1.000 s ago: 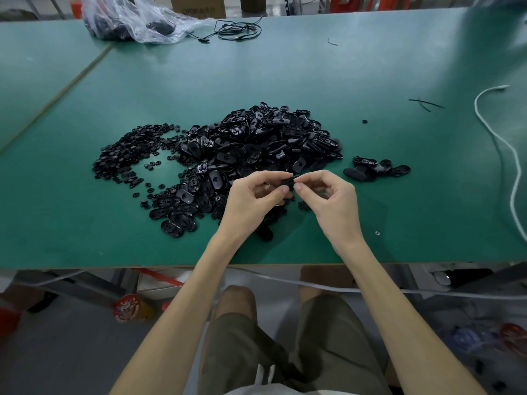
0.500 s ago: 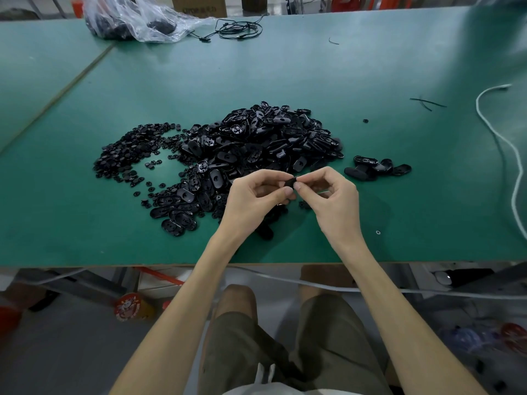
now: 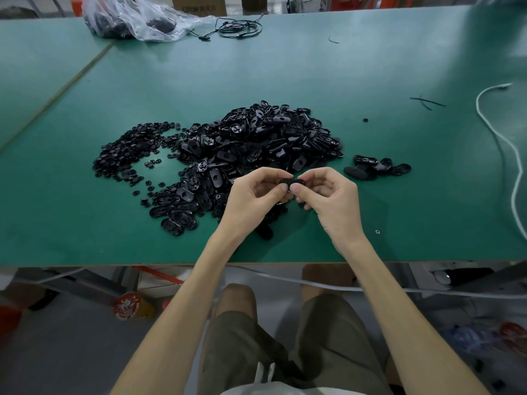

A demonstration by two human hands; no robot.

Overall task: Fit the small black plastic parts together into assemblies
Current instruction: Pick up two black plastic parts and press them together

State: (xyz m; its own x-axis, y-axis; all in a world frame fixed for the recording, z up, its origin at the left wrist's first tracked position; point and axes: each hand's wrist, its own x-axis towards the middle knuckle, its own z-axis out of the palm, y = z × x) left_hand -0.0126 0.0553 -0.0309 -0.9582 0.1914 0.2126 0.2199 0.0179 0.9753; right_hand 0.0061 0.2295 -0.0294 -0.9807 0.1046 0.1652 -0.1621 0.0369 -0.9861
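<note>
Both hands meet over the near middle of the green table [image 3: 285, 67]. My left hand [image 3: 253, 199] and my right hand [image 3: 330, 199] pinch the two ends of one small black oval part [image 3: 291, 182] between thumbs and fingertips, just above the table. Behind the hands lies a big heap of black oval shells [image 3: 256, 146]. Left of the heap spreads a scatter of small black round pieces [image 3: 128, 153]. A small group of several black oval pieces [image 3: 376, 168] lies apart to the right of my right hand.
A clear plastic bag [image 3: 137, 18] with dark parts and a coiled black cable [image 3: 239, 27] lie at the far edge. A white cord [image 3: 504, 143] runs down the right side. A tiny ring [image 3: 377, 231] lies near the table's front edge.
The hands stayed in place over the table. Their fingertips shifted slightly on the part, and the black oval part shows more plainly between them now.
</note>
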